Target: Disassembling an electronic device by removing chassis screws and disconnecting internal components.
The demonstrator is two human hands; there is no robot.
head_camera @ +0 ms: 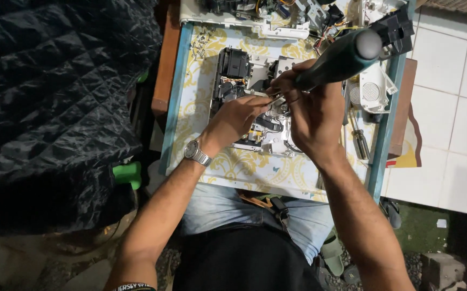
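Head view: right hand (314, 116) grips a dark-green-handled screwdriver (338, 59) upright over the opened grey metal-and-plastic mechanism (255, 102), left hand's (239, 116) fingers pinched, steadying its tip.

Hands crowd the opened device (255, 108); bare patterned tabletop (201, 102) left of left hand (239, 116) gives passing room. Right of right hand (314, 116), white speaker part (372, 91) and screwdriver (359, 141) block. Beyond both hands, circuit clutter (265, 13) blocks.

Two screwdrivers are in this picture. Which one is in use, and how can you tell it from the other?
The green-handled screwdriver, gripped in the right hand over the opened device. The other screwdriver lies untouched on the table, right of that hand.
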